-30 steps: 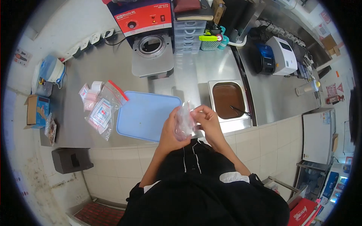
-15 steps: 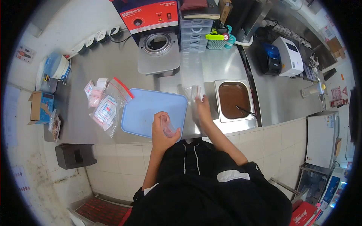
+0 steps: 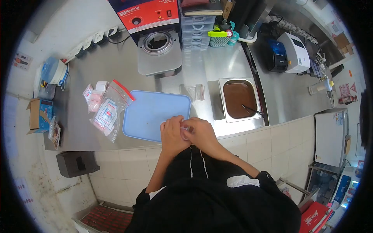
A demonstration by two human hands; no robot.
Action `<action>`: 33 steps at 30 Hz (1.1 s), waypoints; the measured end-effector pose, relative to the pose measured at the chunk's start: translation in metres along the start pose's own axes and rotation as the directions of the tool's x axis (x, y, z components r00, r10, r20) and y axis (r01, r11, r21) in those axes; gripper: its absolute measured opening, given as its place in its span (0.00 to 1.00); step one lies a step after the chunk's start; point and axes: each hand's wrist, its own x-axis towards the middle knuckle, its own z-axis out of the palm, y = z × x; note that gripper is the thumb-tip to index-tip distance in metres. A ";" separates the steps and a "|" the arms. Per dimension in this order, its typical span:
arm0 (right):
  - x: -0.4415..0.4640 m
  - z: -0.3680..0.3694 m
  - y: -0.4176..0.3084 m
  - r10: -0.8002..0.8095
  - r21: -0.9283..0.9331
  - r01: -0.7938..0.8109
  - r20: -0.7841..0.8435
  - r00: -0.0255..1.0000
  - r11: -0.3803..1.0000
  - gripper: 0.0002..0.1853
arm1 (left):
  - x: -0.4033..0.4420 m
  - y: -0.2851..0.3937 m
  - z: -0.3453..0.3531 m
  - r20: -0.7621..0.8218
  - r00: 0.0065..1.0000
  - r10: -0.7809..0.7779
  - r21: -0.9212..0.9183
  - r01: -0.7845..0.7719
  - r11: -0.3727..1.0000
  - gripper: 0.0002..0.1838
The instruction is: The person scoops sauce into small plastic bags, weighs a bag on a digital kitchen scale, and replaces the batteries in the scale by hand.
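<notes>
My left hand (image 3: 173, 134) is closed around a small clear plastic thing (image 3: 183, 134) over the near right edge of the blue tray (image 3: 151, 112). Most of that thing is hidden behind my fingers, so I cannot tell whether it is a cup or a pouch. From the right, my right hand (image 3: 203, 134) reaches in, its fingers pinched at the same thing and touching my left. A small clear zip bag (image 3: 195, 92) lies flat on the steel counter, past the tray's right edge.
Right of the bag stands a steel pan (image 3: 221, 93) of brown liquid, a black-handled utensil (image 3: 250, 110) inside. Pink-and-white packets in zip bags (image 3: 105, 116) lie left of the tray. Behind are a red cup sealer (image 3: 149, 13) and clear drawers (image 3: 197, 33).
My right hand has left the zip bag on the counter and come back to my left hand. The left has moved slightly, still round the clear plastic thing. The view has shifted a little.
</notes>
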 end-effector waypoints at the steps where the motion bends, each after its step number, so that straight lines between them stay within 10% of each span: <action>1: 0.001 0.000 0.007 0.040 0.022 -0.041 0.050 0.998 0.999 0.09 | -0.002 0.000 0.003 0.004 1.000 0.001 -0.004 -0.001 1.000 0.21; 6: 0.002 -0.001 0.024 0.039 0.091 -0.042 0.029 0.999 0.995 0.06 | -0.014 -0.022 0.025 0.001 0.998 0.065 0.040 -0.065 0.997 0.35; 11: -0.001 0.005 0.046 -0.142 -0.285 0.140 0.014 0.990 0.948 0.07 | -0.013 -0.037 0.038 0.084 0.989 0.122 0.033 -0.126 0.992 0.44; 17: -0.011 0.001 0.047 0.046 -0.377 -0.056 -0.035 0.998 0.924 0.11 | -0.020 -0.062 0.039 0.218 0.971 0.097 0.075 -0.116 0.990 0.44; 27: -0.011 -0.008 0.039 -0.154 -0.137 0.123 -0.250 0.956 0.983 0.12 | 0.008 -0.013 0.006 0.241 0.954 0.180 0.164 -0.223 0.961 0.50; 33: -0.010 -0.017 0.017 0.029 -0.151 -0.060 -0.196 0.980 0.987 0.13 | 0.023 -0.004 0.000 0.277 0.954 0.115 0.205 -0.175 0.963 0.53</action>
